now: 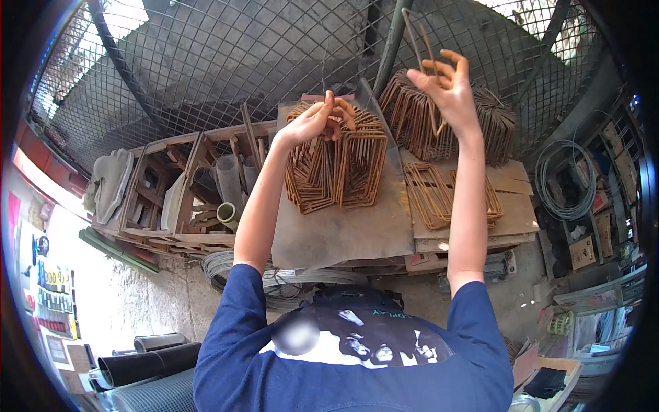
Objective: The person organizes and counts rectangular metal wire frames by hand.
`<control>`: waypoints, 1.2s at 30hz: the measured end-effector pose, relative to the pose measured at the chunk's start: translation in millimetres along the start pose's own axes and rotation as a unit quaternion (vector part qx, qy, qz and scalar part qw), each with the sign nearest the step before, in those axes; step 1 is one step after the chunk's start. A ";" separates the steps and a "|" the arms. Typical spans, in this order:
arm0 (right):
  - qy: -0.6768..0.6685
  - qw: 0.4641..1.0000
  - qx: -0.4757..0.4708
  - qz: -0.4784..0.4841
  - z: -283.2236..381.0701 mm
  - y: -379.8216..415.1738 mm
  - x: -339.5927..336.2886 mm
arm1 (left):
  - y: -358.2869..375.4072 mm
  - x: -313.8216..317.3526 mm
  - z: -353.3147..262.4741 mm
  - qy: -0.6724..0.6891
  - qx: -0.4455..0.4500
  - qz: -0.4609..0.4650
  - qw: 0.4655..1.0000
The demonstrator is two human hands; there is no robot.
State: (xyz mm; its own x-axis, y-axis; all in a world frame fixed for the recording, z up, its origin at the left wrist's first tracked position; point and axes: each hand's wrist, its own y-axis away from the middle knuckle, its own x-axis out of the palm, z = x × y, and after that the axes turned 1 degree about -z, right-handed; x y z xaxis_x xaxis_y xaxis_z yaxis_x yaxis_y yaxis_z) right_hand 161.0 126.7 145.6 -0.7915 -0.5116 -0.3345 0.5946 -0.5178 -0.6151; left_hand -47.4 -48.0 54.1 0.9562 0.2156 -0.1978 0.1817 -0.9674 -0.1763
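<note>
My left hand [321, 122] is closed in a pinch above a bundle of rusty rectangular steel stirrups [364, 165] on the bench. A thin wire [324, 72] rises from its fingertips. Raised at the right, my right hand [447, 93] grips a single rebar stirrup [417, 42], which is tilted nearly upright between thumb and fingers. Behind and below that hand stand more bundled stirrups [412, 120], with another stack [495, 123] beside them. Several loose stirrups [427, 196] lie flat near my right forearm, which partly hides them.
A metal sheet [329, 240] covers the bench, with wooden boards [511, 206] to its right. Wire mesh [240, 55] rises behind. Wooden frames [185, 178] stand left. Wire coils lie below the bench [220, 268] and hang right [566, 178]. Dark rolls [151, 364] lie lower left.
</note>
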 end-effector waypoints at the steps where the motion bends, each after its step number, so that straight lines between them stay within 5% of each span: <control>1: 0.014 1.000 0.000 0.000 4.6 -4.5 -1.6 | -0.2 0.0 -0.2 0.003 0.001 0.002 1.000; 9: 0.087 0.985 0.077 0.125 -2.2 38.3 23.0 | 2.0 3.1 -0.9 0.041 0.007 -0.043 0.998; 12: 0.167 0.973 0.124 0.095 -7.6 85.6 51.2 | -4.5 0.9 15.1 0.103 0.023 -0.043 0.994; 16: 0.202 0.977 0.049 -0.057 -48.5 148.0 99.4 | 0.2 3.6 14.1 0.081 0.041 -0.075 0.993; 20: 0.225 0.968 0.096 -0.058 -57.6 177.4 125.6 | 1.8 3.1 13.7 0.078 0.037 -0.061 0.994; 22: 0.355 0.930 0.072 -0.054 -61.9 184.6 132.2 | 1.8 5.4 13.1 0.062 0.051 -0.077 0.994; 28: 0.092 0.977 -0.126 -0.146 -43.7 126.5 128.8 | 3.4 16.0 9.4 -0.018 0.061 -0.125 0.990; 32: 0.052 0.974 -0.143 -0.168 -23.7 90.4 122.8 | 4.3 22.7 6.7 0.000 0.046 -0.151 0.987; 34: -0.068 0.993 -0.086 -0.051 -18.5 84.7 122.1 | 6.2 24.5 6.1 0.015 0.036 -0.215 0.976; 36: -0.103 0.985 -0.123 -0.069 -13.2 72.6 125.5 | 1.9 16.2 10.4 0.037 0.065 -0.215 0.974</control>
State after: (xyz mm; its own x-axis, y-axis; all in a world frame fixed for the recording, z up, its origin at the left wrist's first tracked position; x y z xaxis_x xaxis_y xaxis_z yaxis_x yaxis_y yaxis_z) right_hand 102.9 33.9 49.5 -0.8022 -0.5887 -0.0994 0.4112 -0.4241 -0.8069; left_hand -34.0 -45.0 40.5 0.8133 0.5818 -0.0109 0.5423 -0.7646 -0.3484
